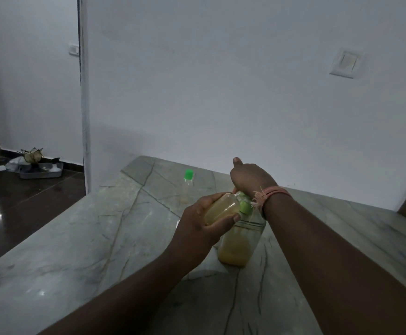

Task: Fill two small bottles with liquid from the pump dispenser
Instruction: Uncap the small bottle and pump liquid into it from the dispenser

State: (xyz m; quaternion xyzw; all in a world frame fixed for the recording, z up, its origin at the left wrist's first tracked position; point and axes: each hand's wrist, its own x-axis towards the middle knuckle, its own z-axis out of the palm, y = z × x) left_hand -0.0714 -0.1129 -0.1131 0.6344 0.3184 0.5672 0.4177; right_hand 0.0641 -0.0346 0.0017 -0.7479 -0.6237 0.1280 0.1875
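My left hand (pixel 198 222) grips a small clear bottle (pixel 221 209) of yellowish liquid, tilted with its mouth toward the green pump head (pixel 245 205). The pump dispenser (pixel 239 243), a clear bottle part full of yellow liquid, stands on the marble counter (pixel 76 250). My right hand (pixel 251 176) rests on top of the pump, palm down; its fingers are hidden. A thread band circles that wrist. A second small bottle (pixel 187 187) with a green cap stands upright farther back, nearly empty.
A white wall rises behind the counter, with a switch plate (pixel 345 62) at the upper right. Left of the counter the dark floor drops away; a grey tray (pixel 41 170) with clutter sits there by the doorway.
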